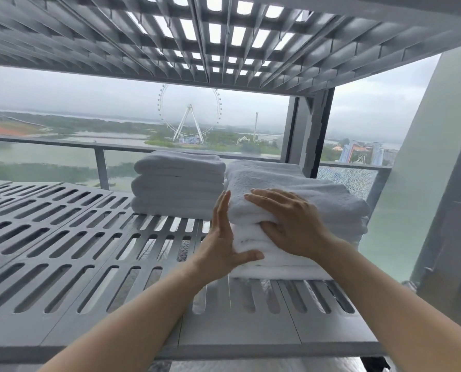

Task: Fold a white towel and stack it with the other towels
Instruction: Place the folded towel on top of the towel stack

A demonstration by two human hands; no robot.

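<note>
Grey slotted shelving (62,237) fills the view, with a second slotted shelf (224,36) overhead. On the lower shelf, the right hand (291,224) is laid palm-down on the folded white towel (304,194) that tops the near stack (277,261) — fingers are spread across the top while the thumb is tucked under the towel's front fold. The left hand (224,237) is held flat and upright against the stack's left side, fingers straight and together, thumb pressed to the front of a lower towel; nothing is gripped by it. Just beside this stack, to its left and further back, a second pile of folded white towels (178,181) is seen. Beyond the shelf, a glass balcony railing (62,146), water and a Ferris wheel (189,114) are visible under a grey sky.
</note>
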